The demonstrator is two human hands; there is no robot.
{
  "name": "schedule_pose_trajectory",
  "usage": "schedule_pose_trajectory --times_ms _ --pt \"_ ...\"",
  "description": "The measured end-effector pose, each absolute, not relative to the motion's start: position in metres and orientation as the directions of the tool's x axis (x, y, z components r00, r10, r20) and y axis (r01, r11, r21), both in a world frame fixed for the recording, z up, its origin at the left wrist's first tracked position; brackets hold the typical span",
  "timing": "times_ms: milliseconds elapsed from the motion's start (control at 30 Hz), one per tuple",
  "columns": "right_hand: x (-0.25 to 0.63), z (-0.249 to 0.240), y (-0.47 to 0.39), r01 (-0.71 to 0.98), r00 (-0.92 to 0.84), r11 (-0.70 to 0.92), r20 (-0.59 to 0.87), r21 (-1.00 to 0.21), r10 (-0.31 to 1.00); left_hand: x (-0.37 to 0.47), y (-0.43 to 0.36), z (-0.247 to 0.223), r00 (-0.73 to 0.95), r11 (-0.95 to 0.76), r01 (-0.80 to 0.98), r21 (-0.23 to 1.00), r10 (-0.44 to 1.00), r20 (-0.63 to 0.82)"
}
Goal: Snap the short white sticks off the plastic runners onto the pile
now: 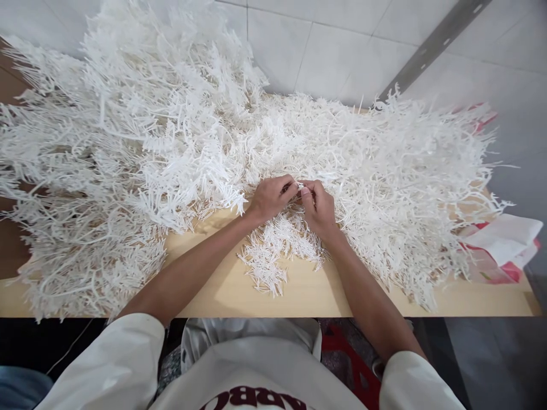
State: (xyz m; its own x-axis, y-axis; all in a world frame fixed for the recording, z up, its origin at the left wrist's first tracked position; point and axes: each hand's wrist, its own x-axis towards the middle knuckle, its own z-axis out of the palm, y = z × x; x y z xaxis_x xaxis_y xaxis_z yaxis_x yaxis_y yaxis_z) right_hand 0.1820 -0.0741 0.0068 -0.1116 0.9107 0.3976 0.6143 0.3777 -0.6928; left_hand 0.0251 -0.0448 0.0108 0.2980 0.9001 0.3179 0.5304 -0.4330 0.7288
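Observation:
My left hand (273,196) and my right hand (318,208) meet over the middle of the table, fingertips closed in a pinch. Between them is a small white plastic sprig (299,185), mostly hidden by the fingers. Just below the hands, a small heap of loose white sprig pieces (273,250) lies on the wood. Large piles of branching white artificial foliage spread out on both sides, the left pile (171,131) taller and the right pile (393,188) lower and wide.
The light wooden table (316,293) has its front edge close to my body. A white and pink plastic bag (499,245) sits at the right end. Behind stands a tiled wall (333,51) with a slanting metal bar (431,48). Something red (350,359) is under the table.

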Motion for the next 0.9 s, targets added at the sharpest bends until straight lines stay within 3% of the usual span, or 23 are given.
schedule_pose_trajectory --times_ms 433,700,900 --pt "0.178 0.005 -0.0779 0.433 -0.029 0.296 0.316 -0.851 0.948 0.0234 -0.0428 0.0078 0.334 -0.512 0.505 0.695 0.858 0.389" --pt "0.1782 0.0114 -0.0761 0.593 -0.002 0.289 0.357 -0.751 0.934 0.0249 -0.0462 0.0078 0.372 -0.555 0.55 0.624 0.832 0.411" --pt "0.174 0.0078 -0.0765 0.72 -0.001 0.332 0.478 -0.609 0.879 0.0294 -0.0481 0.0092 0.283 -0.442 0.604 0.663 0.897 0.34"
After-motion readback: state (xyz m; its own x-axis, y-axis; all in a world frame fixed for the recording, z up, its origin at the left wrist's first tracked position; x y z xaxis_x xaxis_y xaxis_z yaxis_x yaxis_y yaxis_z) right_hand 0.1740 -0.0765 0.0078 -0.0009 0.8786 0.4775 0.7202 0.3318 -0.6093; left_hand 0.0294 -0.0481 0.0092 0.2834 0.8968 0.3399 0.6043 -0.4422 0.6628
